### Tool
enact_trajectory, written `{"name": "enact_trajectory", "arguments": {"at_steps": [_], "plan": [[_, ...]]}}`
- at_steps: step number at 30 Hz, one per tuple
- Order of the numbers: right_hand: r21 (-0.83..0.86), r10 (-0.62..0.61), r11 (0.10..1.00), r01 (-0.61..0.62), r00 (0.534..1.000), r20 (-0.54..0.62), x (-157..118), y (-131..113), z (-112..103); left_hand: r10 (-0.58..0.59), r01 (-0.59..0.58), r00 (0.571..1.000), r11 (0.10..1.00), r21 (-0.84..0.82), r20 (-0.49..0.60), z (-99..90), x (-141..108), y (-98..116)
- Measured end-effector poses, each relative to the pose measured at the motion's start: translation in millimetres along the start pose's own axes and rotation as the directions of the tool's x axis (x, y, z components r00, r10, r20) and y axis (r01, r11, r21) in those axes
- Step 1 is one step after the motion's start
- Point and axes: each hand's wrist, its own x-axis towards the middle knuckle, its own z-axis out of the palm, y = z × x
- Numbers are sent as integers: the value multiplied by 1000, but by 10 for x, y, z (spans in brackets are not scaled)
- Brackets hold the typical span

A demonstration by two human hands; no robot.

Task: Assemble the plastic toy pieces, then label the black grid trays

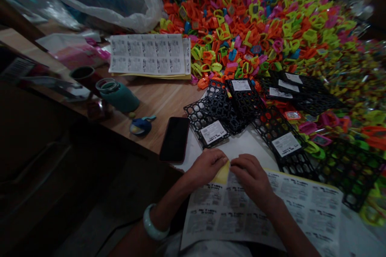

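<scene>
A large sheet of printed stickers (pixel 259 219) lies across my lap and the table's near edge, its top edge raised between my hands. My left hand (pixel 209 165), below which a pale bangle circles the wrist, pinches the sheet's top edge beside a bare yellow patch of backing (pixel 222 174). Just to the right, my right hand (pixel 251 176) is closed, thumb and fingers pinched at the same edge; its fingertips are partly hidden, so I cannot tell whether a loose sticker is between them. Beyond my hands lie black plastic lattice pieces (pixel 197 114) bearing white stickers (pixel 213 132).
A dark phone (pixel 175 139) lies left of the lattices. Farther left are a small blue toy (pixel 141 126), a teal jar (pixel 119 95) and a dark cup (pixel 86 78). Another sticker stack (pixel 147 54) sits behind. Colourful plastic pieces (pixel 241 28) heap up at the back and right.
</scene>
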Motion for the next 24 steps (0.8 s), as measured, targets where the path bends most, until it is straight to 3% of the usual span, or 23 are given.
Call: {"name": "enact_trajectory", "arguments": {"at_steps": [5, 12, 16, 20, 24], "plan": [[52, 131, 990, -129, 991, -38, 18, -12, 7, 28, -28, 999, 1000, 1, 36, -14, -2, 0], [-6, -38, 999, 38, 999, 11, -18, 64, -31, 2, 6, 993, 998, -68, 114, 6, 7, -51], [9, -35, 999, 35, 998, 54, 22, 91, -34, -5, 16, 992, 996, -88, 129, 9, 9, -57], [-4, -23, 1000, 23, 996, 88, 75, 107, -5, 37, -37, 990, 999, 0, 133, 2, 34, -72], [25, -15, 1000, 13, 998, 63, 20, 96, -9, 43, -56, 997, 976, 212, 64, 2, 60, -124]]}}
